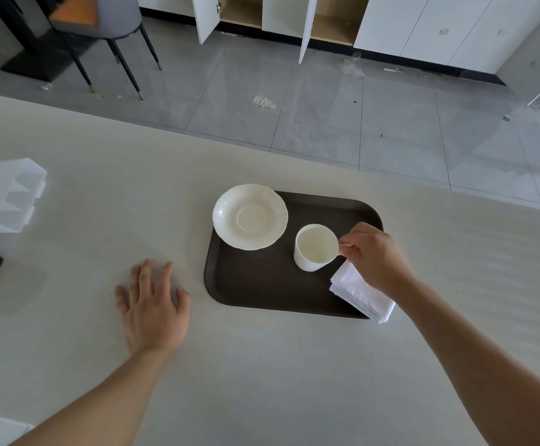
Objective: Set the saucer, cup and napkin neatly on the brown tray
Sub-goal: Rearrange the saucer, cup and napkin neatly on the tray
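Right hand [374, 259] pinches the handle of the cup [315, 247] standing on the tray [262, 284], saucer [250, 216] just up-left overhanging the tray's far-left corner, napkin [362, 292] under the wrist at near-right edge; left hand [152, 304] flat, fingers spread, on the table [262, 365], farther off.

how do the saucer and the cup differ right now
The saucer is wide, shallow and scallop-edged; the cup is narrower and tall-walled. The saucer hangs over the brown tray's far left corner, untouched; the cup is well inside the tray, its handle in the right hand's grip. Both are plain white and empty.
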